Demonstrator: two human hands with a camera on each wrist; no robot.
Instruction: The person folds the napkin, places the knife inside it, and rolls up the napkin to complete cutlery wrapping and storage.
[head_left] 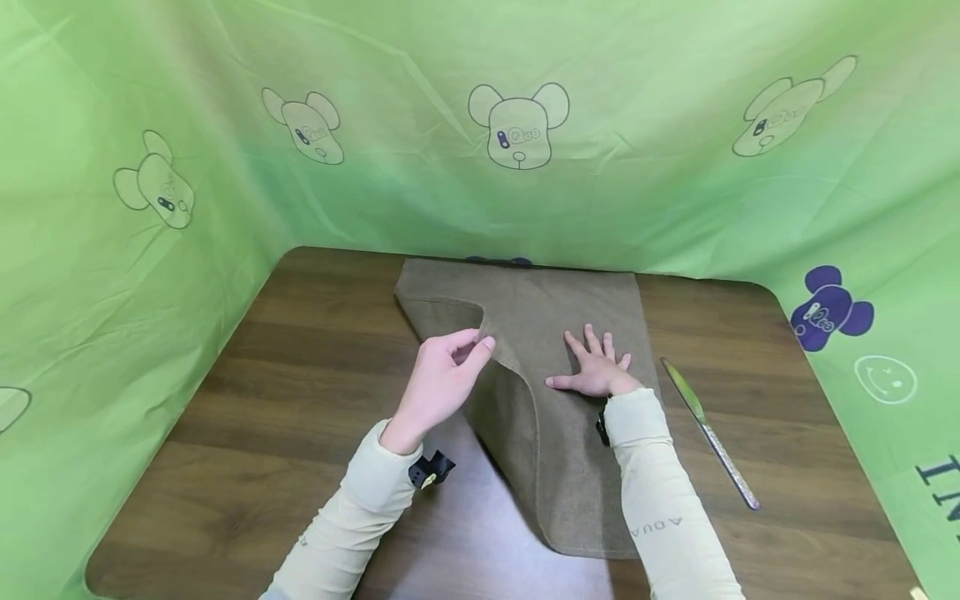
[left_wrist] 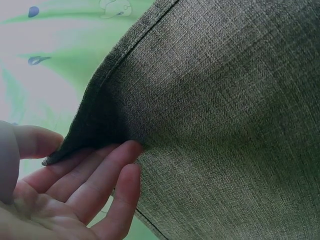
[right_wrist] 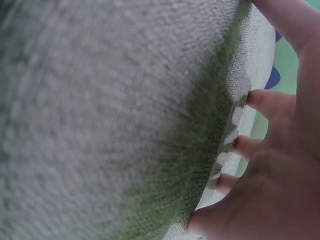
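A grey-brown cloth (head_left: 585,467) lies on the wooden table, its left side lifted and folding over toward the right. The left hand (head_left: 441,379) pinches a raised corner of it between thumb and fingers; in the left wrist view that hand (left_wrist: 75,195) holds the corner of the cloth (left_wrist: 225,100), the thumb on one side and the fingers on the other. Fingers spread, the right hand (head_left: 596,372) rests on the cloth's right part. In the right wrist view the right hand (right_wrist: 270,160) touches the cloth (right_wrist: 100,110) with its fingertips.
A knife (head_left: 708,432) with a patterned handle lies on the table (head_left: 300,400), right of the cloth. Green fabric (head_left: 405,183) printed with bear heads hangs behind the table and on both sides. Each wrist carries a black device.
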